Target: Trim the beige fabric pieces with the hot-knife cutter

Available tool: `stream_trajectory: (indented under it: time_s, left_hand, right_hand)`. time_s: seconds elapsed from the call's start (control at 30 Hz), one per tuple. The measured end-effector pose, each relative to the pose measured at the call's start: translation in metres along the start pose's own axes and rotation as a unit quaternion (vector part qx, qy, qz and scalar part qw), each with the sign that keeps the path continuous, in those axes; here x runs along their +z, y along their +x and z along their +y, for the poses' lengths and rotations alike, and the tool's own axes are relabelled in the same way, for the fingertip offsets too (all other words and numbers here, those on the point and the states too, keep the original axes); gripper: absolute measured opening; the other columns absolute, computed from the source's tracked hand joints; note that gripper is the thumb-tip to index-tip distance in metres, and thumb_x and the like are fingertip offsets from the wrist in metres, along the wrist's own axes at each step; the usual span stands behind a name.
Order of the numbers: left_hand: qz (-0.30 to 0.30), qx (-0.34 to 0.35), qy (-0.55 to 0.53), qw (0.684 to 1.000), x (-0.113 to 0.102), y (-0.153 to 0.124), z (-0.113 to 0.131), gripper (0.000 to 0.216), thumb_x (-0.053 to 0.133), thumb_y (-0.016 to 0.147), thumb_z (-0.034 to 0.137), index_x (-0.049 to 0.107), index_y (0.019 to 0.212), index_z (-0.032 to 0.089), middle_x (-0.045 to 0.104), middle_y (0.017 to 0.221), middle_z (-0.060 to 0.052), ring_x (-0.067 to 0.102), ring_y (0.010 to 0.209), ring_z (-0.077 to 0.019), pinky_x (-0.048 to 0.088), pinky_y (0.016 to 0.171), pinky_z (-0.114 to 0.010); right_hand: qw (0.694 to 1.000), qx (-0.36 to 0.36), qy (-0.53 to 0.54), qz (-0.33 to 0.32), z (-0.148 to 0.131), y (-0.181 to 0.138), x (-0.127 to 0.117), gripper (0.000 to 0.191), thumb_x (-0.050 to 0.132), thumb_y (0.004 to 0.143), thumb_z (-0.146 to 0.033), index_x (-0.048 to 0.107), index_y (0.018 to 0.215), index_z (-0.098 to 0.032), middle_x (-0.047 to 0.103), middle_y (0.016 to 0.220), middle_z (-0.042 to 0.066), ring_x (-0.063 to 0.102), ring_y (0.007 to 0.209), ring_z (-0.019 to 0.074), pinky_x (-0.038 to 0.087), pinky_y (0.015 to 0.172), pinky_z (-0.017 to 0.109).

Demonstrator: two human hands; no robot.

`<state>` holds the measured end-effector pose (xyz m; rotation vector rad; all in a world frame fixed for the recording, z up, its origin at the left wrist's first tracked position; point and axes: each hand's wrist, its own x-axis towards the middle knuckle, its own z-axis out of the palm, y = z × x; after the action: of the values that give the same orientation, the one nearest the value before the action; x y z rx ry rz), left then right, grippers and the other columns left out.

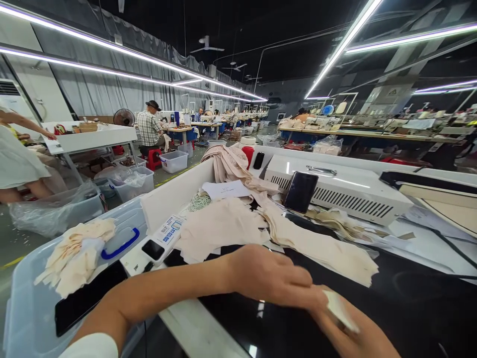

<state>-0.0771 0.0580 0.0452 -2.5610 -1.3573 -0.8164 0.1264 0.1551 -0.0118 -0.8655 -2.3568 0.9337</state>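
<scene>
My left hand (270,276) reaches across from the left over the black tabletop (231,318). Its fingers are curled together and meet my right hand (354,325); what they pinch, if anything, is hidden. A small pale flat piece (341,312), blurred by motion, is held in my right hand, and its kind is unclear. Just beyond my hands lie beige cut fabric pieces (223,228) in a loose stack. A longer strip-like pile of beige fabric (328,248) stretches to the right of them.
Behind the fabric stand a dark phone (301,192) and a white vented machine casing (343,186). At left, a lidded plastic bin (33,303) carries fabric scraps (80,253) and a black phone (91,298). A small white device (153,249) sits near my left forearm. Other people work farther back.
</scene>
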Motion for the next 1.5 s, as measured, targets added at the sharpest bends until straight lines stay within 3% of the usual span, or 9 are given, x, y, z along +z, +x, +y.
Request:
stream_trajectory:
  time_s: [0.1,0.27,0.53,0.73,0.87,1.13,1.27,1.4,1.5]
  left_hand:
    - [-0.035,0.110,0.062,0.991,0.028,-0.005,0.003,0.035,0.049,0.107,0.040,0.073,0.085,0.027,0.074,0.085,0.001,0.063,0.074,-0.0144,0.038,0.053,-0.030]
    - [-0.029,0.113,0.062,0.991,0.072,-0.015,0.009,0.041,0.055,0.102,0.059,0.075,0.096,0.024,0.078,0.101,0.001,0.068,0.087,-0.0181,0.051,0.081,-0.030]
    - [-0.038,0.082,0.014,0.996,0.051,-0.034,0.026,0.026,0.057,0.106,0.039,0.072,0.103,0.019,0.075,0.113,-0.004,0.067,0.095,-0.0190,0.051,0.093,-0.031]
    - [-0.033,0.058,-0.036,0.997,0.047,-0.039,0.031,0.017,0.061,0.105,0.033,0.072,0.109,0.020,0.075,0.114,-0.004,0.067,0.101,-0.0191,0.051,0.097,-0.031]
    - [-0.029,0.045,-0.050,0.997,0.048,-0.041,0.033,0.015,0.063,0.103,0.032,0.072,0.109,0.021,0.075,0.115,-0.004,0.067,0.103,-0.0202,0.051,0.098,-0.032]
    - [-0.021,0.037,-0.075,0.996,0.051,-0.046,0.043,0.014,0.069,0.100,0.029,0.071,0.111,0.022,0.074,0.120,-0.002,0.067,0.108,-0.0211,0.050,0.100,-0.033]
    - [-0.022,0.036,-0.080,0.996,0.053,-0.048,0.047,0.016,0.069,0.099,0.031,0.070,0.112,0.022,0.074,0.122,-0.002,0.067,0.111,-0.0223,0.050,0.102,-0.034]
    - [-0.018,0.041,-0.081,0.996,0.052,-0.048,0.048,0.016,0.068,0.100,0.033,0.070,0.113,0.023,0.074,0.120,-0.003,0.067,0.110,-0.0213,0.050,0.101,-0.032]
    - [-0.021,0.043,-0.076,0.996,0.051,-0.047,0.048,0.016,0.067,0.101,0.035,0.070,0.111,0.022,0.074,0.120,-0.002,0.067,0.109,-0.0216,0.051,0.100,-0.032]
  right_hand:
    - [0.989,-0.110,-0.097,0.013,0.028,0.004,-0.003,0.036,0.054,0.082,-0.022,0.076,0.108,-0.030,0.079,0.102,0.004,0.078,0.089,0.0242,0.064,0.073,0.028]
    - [0.924,-0.256,-0.280,0.035,0.045,0.006,-0.004,0.056,0.047,0.081,-0.005,0.069,0.126,-0.030,0.077,0.108,0.006,0.077,0.085,0.0229,0.063,0.068,0.030]
    - [0.864,-0.141,-0.472,0.103,0.009,0.003,-0.033,0.053,0.041,0.082,0.004,0.068,0.124,-0.013,0.076,0.110,0.017,0.070,0.094,0.0338,0.061,0.074,0.046]
    - [0.871,-0.152,-0.462,0.067,-0.019,-0.024,-0.029,0.063,0.041,0.084,0.009,0.065,0.131,-0.025,0.073,0.124,0.008,0.066,0.114,0.0242,0.055,0.092,0.037]
    - [0.876,-0.177,-0.447,0.030,-0.020,-0.032,-0.022,0.058,0.042,0.081,0.011,0.071,0.116,-0.026,0.077,0.110,0.004,0.071,0.100,0.0200,0.055,0.083,0.032]
    - [0.878,-0.186,-0.441,0.029,-0.022,-0.044,-0.025,0.066,0.039,0.079,0.014,0.065,0.127,-0.023,0.076,0.120,0.005,0.071,0.110,0.0204,0.057,0.088,0.032]
    - [0.876,-0.171,-0.450,0.022,-0.025,-0.046,-0.018,0.056,0.041,0.079,0.013,0.069,0.117,-0.019,0.079,0.111,0.008,0.075,0.095,0.0229,0.060,0.077,0.034]
    - [0.866,-0.220,-0.443,0.073,-0.044,-0.060,-0.027,0.050,0.042,0.088,0.006,0.064,0.127,-0.018,0.078,0.116,0.009,0.074,0.102,0.0224,0.059,0.083,0.035]
    - [0.816,-0.319,-0.430,0.218,-0.058,-0.082,-0.054,0.041,0.055,0.094,-0.003,0.063,0.129,-0.023,0.078,0.112,0.007,0.073,0.103,0.0218,0.055,0.093,0.037]
